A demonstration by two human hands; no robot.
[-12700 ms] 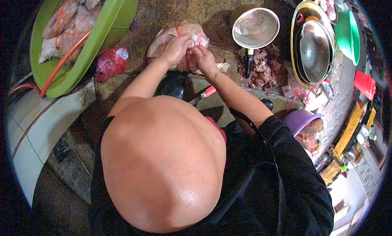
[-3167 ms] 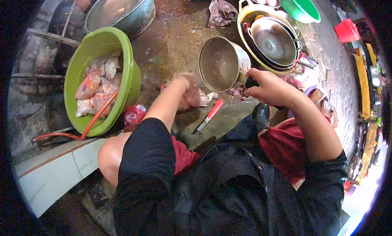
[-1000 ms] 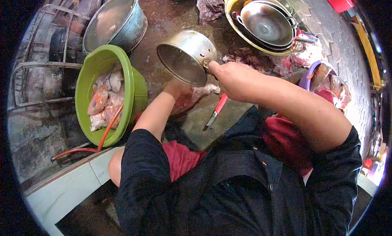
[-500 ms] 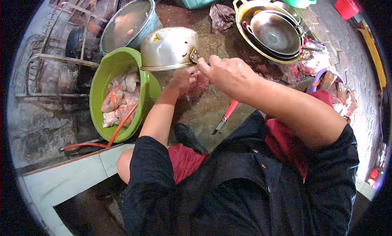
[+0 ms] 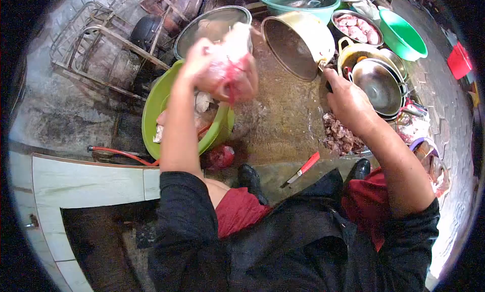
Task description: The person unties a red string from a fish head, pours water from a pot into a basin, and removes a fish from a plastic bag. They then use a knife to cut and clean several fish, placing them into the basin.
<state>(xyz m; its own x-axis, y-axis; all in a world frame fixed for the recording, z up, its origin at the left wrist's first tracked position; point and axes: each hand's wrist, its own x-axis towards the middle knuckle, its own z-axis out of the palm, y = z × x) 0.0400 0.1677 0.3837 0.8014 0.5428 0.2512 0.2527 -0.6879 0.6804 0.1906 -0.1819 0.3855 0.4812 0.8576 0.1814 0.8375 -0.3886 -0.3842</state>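
Note:
My left hand [image 5: 199, 70] is raised over the lime-green tub [image 5: 150, 113], closed around a pale, red-streaked bundle [image 5: 232, 70]. The bundle is smeared by motion, and I cannot tell what it is. Pale pieces with orange parts [image 5: 203, 101] lie in the tub, partly hidden by my forearm. My right hand [image 5: 353, 97] grips the handle of a dented metal pot [image 5: 316, 37]. The pot is tipped sideways, its dark inside showing towards the left. On the ground between my feet lies a knife [image 5: 307, 165] with a red handle.
A heap of brown scraps [image 5: 339, 135] lies below my right hand. Stacked woks [image 5: 376, 87], a bowl of pinkish meat pieces [image 5: 371, 35] and a green basin [image 5: 406, 37] stand at the right. A teal tub [image 5: 300, 10] is at the back. An orange hose [image 5: 121, 154] runs at the left.
My right hand has carried the pot rightwards and tipped it. My left hand has come out from beneath the pot and swung left and up with the bundle. The view has shifted too.

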